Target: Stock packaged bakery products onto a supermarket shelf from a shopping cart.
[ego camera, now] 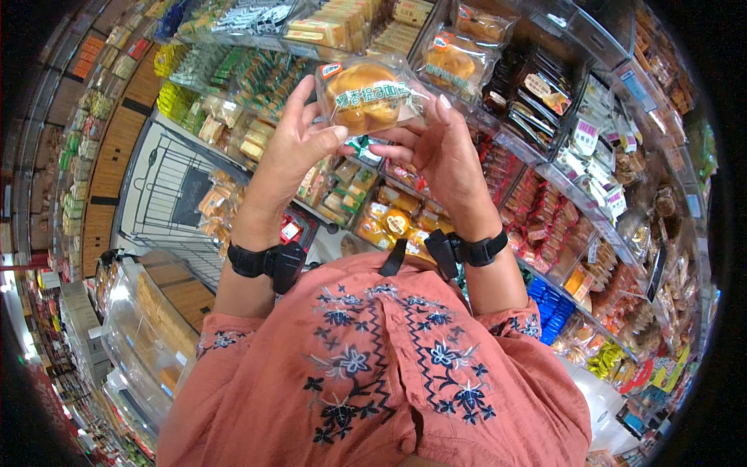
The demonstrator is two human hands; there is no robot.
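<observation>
A clear-wrapped bread roll (363, 96), golden and rounded with writing on its film, is held up over the display bins. My left hand (297, 137) grips its left side, thumb at the lower front corner and index finger along the edge. At the right end, my right hand (446, 152) cups the wrapper, thumb raised and fingers curled below; part of its contact is hidden behind the film. Similar wrapped bread (454, 63) lies in a bin just beyond my right hand.
A wire shopping cart (169, 175) stands at the left, near packaged bread (219, 198). Clear bins hold yellow-labelled packs (397, 223), red-wrapped snacks (540, 219) and dark packets (540, 87). A transparent display cover (137, 309) is at lower left.
</observation>
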